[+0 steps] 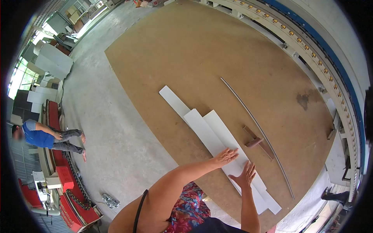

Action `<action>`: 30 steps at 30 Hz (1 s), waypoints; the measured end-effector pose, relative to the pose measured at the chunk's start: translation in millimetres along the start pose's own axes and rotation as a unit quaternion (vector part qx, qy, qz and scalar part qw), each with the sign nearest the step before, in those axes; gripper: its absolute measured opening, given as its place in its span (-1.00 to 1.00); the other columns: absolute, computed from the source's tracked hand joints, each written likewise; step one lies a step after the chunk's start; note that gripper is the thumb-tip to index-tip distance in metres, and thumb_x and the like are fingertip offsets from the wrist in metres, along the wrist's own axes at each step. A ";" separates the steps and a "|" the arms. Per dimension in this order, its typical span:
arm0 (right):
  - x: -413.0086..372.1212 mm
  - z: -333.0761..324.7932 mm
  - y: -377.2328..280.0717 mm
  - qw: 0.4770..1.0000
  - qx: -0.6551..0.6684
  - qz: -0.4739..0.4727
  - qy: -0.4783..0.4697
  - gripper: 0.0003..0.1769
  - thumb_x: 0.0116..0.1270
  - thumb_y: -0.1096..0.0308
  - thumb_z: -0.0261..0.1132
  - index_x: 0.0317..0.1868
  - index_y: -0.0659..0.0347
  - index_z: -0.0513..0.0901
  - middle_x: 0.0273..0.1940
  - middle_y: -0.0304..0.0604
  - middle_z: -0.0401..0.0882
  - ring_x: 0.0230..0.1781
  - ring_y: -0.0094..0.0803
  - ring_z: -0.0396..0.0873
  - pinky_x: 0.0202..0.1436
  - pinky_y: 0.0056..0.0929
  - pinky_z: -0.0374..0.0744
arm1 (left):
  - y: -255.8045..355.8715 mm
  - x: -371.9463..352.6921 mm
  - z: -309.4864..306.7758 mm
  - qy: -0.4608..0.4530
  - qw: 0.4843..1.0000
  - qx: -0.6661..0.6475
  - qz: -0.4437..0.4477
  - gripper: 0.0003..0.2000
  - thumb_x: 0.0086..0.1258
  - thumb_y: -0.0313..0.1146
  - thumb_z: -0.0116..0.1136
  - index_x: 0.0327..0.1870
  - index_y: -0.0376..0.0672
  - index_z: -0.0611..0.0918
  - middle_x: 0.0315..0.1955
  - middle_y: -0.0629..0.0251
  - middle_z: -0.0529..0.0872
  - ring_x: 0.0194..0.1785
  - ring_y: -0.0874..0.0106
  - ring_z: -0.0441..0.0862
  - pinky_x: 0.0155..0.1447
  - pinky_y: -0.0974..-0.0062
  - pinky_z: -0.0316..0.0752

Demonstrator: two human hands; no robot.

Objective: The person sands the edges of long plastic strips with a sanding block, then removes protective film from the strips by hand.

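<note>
A: A workshop with a concrete floor [112, 128]. A big brown board [202, 50] fills the middle as the work surface.

B: And the hands?

A: Both are spread flat, palms down, closed on nothing. The left hand [227, 156] lies on the white strips [211, 134], fingers pointing along them. The right hand [245, 175] rests just beside it, nearer the body, on the same stack.

B: What stage is that?

A: Pressing down or lining up, I'd judge, not lifting. A next move would need fingers curled under an edge, since flat palms can only slide or hold.

B: How do the strips look?

A: Three long, narrow, smooth white pieces, overlapped and staggered. They lie slantwise on the board, toward its near edge. They look thin, so likely to flex if raised by one end.

B: Around them?

A: A thin grey rod [256, 128] runs alongside on the right, with small brown blocks [254, 141] between. Well apart, a person [39, 136] in blue is by a red machine [64, 174].
</note>
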State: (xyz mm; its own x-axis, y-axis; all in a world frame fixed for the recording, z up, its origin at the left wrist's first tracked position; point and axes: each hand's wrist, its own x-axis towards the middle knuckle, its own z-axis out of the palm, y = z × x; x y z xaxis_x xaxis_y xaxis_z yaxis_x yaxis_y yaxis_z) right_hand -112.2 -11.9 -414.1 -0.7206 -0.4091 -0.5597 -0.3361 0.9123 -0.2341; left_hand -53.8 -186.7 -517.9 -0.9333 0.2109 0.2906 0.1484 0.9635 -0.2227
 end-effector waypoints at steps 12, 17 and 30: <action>-4.0 -7.5 -2.4 0.991 -0.120 -0.038 -0.037 0.52 -0.37 -0.08 0.64 0.50 0.04 -0.22 0.45 0.27 -0.28 0.47 0.22 -0.24 0.42 0.18 0.01 | -13.1 7.1 -15.7 -0.083 0.995 -0.051 0.032 -0.53 0.35 -0.27 -0.10 0.31 -0.06 0.35 0.37 0.21 0.21 0.29 0.34 0.22 0.26 0.25 0.20; 7.6 -11.7 25.3 0.993 -0.068 -0.097 0.022 0.37 -0.33 0.02 0.64 0.47 -0.02 -0.03 0.37 0.18 -0.04 0.37 0.15 0.03 0.36 0.07 0.18 | -3.3 11.1 -8.7 -0.122 0.992 -0.033 0.020 -0.51 0.35 -0.27 -0.12 0.34 -0.05 0.32 0.37 0.29 0.21 0.29 0.33 0.20 0.29 0.18 0.17; -26.0 -3.1 17.3 0.993 -0.053 -0.074 0.072 0.26 -0.16 0.02 0.55 0.48 0.06 -0.04 0.50 0.09 -0.25 0.51 0.06 -0.24 0.44 0.16 -0.01 | -0.5 13.4 -80.4 -0.244 0.961 -0.124 -0.039 -0.38 0.34 -0.34 -0.07 0.45 -0.11 0.12 0.46 0.03 -0.02 0.50 0.12 -0.03 0.47 -0.06 -0.07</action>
State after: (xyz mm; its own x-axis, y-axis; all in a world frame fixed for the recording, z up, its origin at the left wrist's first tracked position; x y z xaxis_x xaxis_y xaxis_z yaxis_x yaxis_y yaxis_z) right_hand -101.1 14.4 -401.2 -0.7348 -0.5444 -0.4046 -0.5014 0.8377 -0.2165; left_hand -40.1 -171.1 -439.1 -0.9780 0.0915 -0.1876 0.0876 0.9957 0.0286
